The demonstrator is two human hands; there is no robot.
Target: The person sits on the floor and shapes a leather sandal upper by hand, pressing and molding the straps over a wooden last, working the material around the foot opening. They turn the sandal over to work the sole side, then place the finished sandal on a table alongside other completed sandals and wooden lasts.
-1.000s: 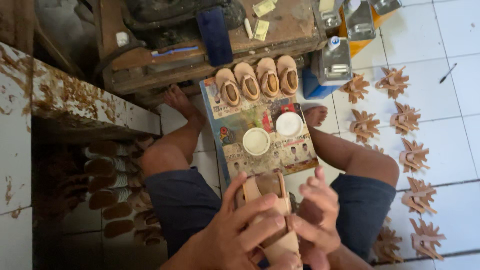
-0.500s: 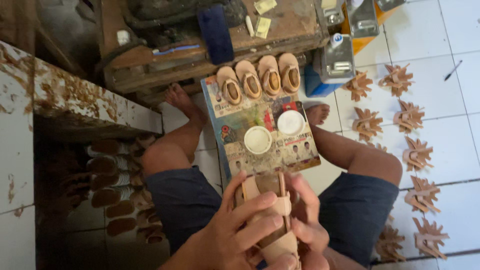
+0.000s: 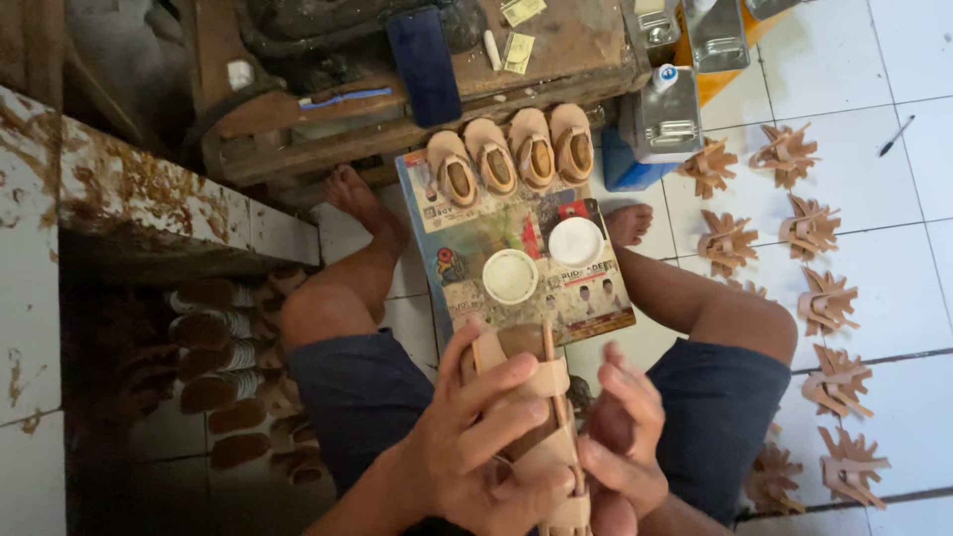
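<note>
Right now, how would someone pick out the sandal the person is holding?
Start at the printed poster on the floor between the person's legs. Just below its near edge, the left hand grips a tan sandal. Unlike the four sandals lined along the poster's far edge, it is lifted off the floor.

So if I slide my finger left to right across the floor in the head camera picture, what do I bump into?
Stacked soles in the dark gap → left knee → white lid → second white lid → right knee → fan-shaped strap bundles.
</note>
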